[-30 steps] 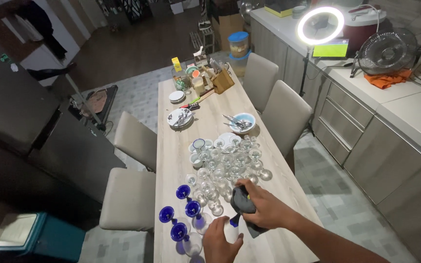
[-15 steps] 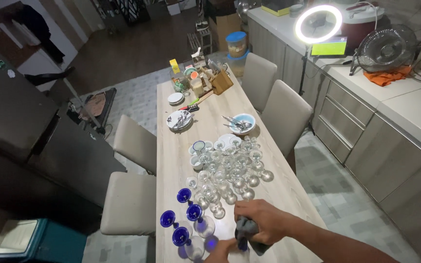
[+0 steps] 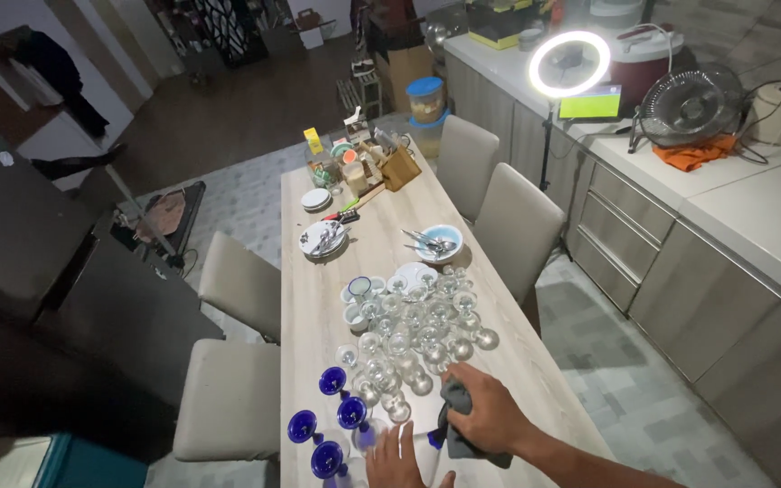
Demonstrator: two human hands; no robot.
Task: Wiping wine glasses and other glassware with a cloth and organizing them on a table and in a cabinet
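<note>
My right hand (image 3: 487,414) grips a dark grey cloth (image 3: 463,420) near the table's near edge, pressing it around a blue-stemmed glass (image 3: 433,440). My left hand (image 3: 397,457) holds the clear bowl of that same glass from below, partly cut off by the frame edge. Just left stand three blue wine glasses (image 3: 331,381), upright. A dense cluster of several clear glasses (image 3: 418,321) fills the table's middle, right beyond my hands.
The long wooden table (image 3: 314,312) also carries a blue bowl with cutlery (image 3: 438,242), plates (image 3: 323,239) and a wooden knife block (image 3: 399,167). Beige chairs (image 3: 517,226) line both sides. A counter with ring light (image 3: 569,63) and fan (image 3: 687,107) runs along the right.
The view shifted slightly back and up. My left hand came back into view on the glass bowl, and my right hand with the cloth stayed on the glass.
</note>
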